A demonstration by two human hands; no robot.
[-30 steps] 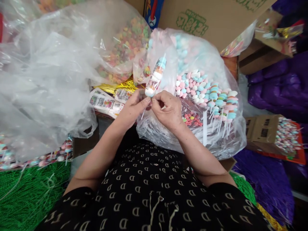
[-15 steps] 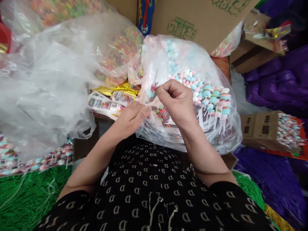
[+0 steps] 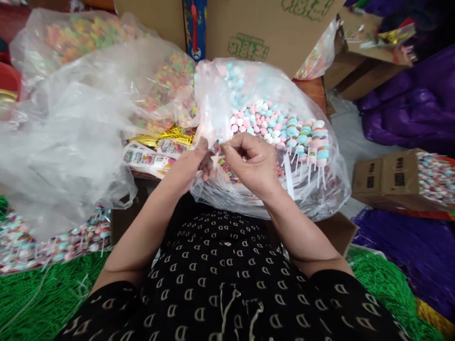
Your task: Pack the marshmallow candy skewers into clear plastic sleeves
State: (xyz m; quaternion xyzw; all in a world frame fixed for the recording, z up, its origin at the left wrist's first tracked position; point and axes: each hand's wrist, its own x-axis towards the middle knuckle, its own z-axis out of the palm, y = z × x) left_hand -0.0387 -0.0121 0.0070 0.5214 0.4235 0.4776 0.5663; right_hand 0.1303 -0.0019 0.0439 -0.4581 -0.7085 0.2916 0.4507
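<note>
My left hand (image 3: 194, 163) and my right hand (image 3: 249, 158) meet over the near edge of a clear plastic bag (image 3: 213, 94). Between their fingertips is a small wrapped piece (image 3: 216, 148) with reddish and blue parts and a pale end below it. My right thumb and forefinger pinch it. The fingers of my left hand curl close around its lower end, partly hidden. Right of my right hand lie pink, white and blue candies (image 3: 263, 121) and candy skewers on white sticks (image 3: 313, 142).
Printed labels (image 3: 145, 158) and gold twist ties (image 3: 177, 135) lie left of my hands. Large plastic bags (image 3: 81, 113) spread further left. Cardboard boxes (image 3: 263, 28) stand behind, and a box of wrapped candies (image 3: 386, 182) is at the right.
My left hand has turned and come up to the small piece, its fingers now curled. My right hand has moved slightly down and left with the piece. The whole view has shifted a little.
</note>
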